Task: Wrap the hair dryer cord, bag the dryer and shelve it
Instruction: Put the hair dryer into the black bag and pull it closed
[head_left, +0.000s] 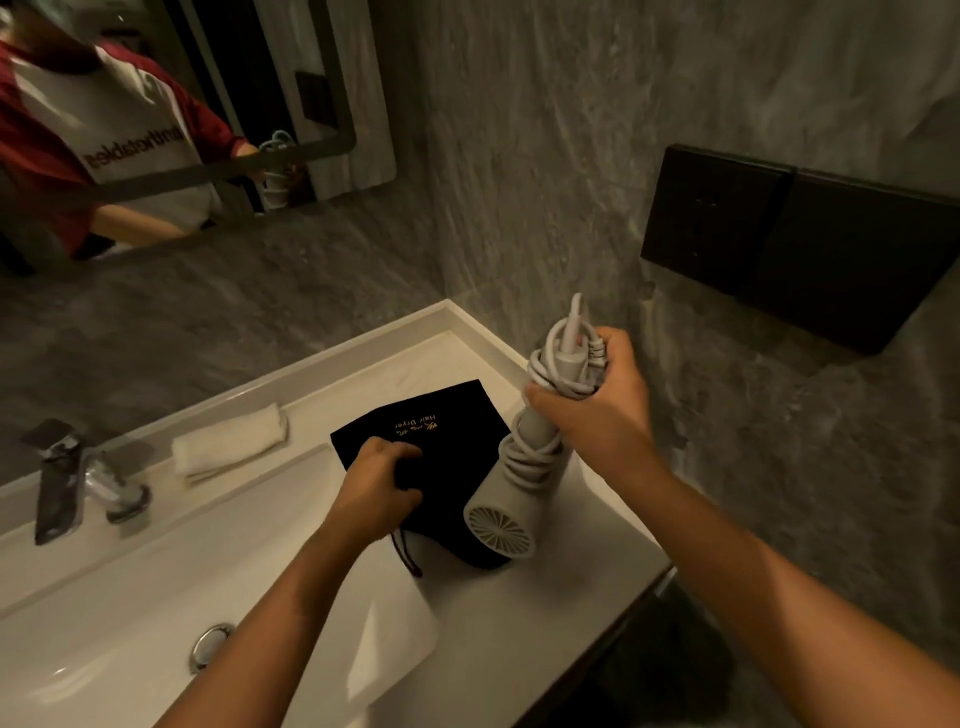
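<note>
Both of my hands were busy at the white surface beside the sink. My right hand had its fingers closed tight around the handle of the grey hair dryer, which stood tilted, handle up and fan grille down, at the right end of the surface. Its head touched the black bag, or stood just over it; I could not tell which. The cord was wound in loops round the handle, with the plug sticking up above my grip. My left hand lay on the bag with its fingers curled shut, pinching the cloth near the opening. The bag lay flat near the back right corner, gold lettering facing up, its drawstring trailing toward the front edge. A folded white towel sat along the back edge, between the bag and the tap.
</note>
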